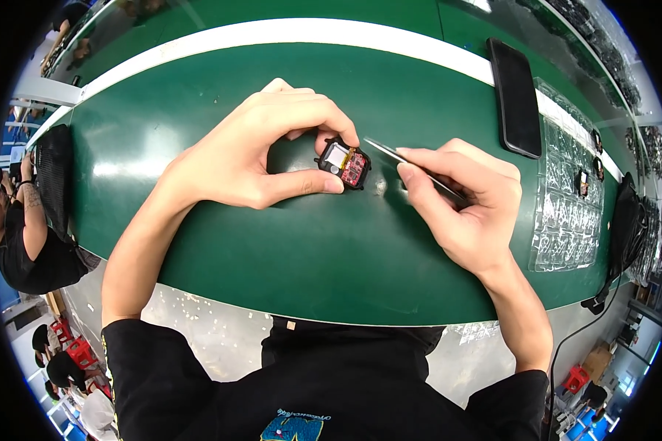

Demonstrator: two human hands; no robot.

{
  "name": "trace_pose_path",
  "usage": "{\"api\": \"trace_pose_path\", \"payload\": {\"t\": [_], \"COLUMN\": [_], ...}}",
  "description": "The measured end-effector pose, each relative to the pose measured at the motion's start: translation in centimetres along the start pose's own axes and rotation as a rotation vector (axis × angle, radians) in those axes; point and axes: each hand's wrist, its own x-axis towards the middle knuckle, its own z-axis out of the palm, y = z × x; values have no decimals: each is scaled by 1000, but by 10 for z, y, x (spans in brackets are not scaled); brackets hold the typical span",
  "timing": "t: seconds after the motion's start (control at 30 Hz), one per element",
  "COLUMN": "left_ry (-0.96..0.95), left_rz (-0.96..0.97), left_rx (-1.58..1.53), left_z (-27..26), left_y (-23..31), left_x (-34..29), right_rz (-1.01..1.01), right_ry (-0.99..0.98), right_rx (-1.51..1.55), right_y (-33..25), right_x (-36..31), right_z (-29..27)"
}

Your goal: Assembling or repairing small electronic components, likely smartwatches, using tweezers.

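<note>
Between the thumb and fingers of my left hand (265, 151) is a small black watch case (343, 163), its inside facing up. A red circuit board, a silvery rectangular part and a bit of yellowish film show within it. My right hand (467, 195) pinches a pair of metal tweezers (390, 152) between thumb and forefinger. The tweezers' tips point toward the case's upper right edge and stand a little apart from it. Their rear end is hidden in my palm.
A black phone (515, 98) lies at the upper right. Beside it a clear plastic compartment tray (566, 220) holds a few small dark parts. Black bags sit by the table's left and right ends. A white strip runs along the green table's (331, 272) far side. Other people sit at left.
</note>
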Motion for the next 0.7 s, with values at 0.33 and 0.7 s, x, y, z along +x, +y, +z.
{"api": "trace_pose_path", "payload": {"t": [0.33,0.7], "left_ry": [-17,-49], "left_rz": [-19,-67], "left_rx": [145,-27], "left_z": [-3,-1], "left_y": [3,11], "left_x": [-3,-1], "right_rz": [128,-51], "right_ry": [-23,-57], "right_rx": [67,-272], "right_y": [-7,-16], "right_x": [6,4], "right_z": [6,22]}}
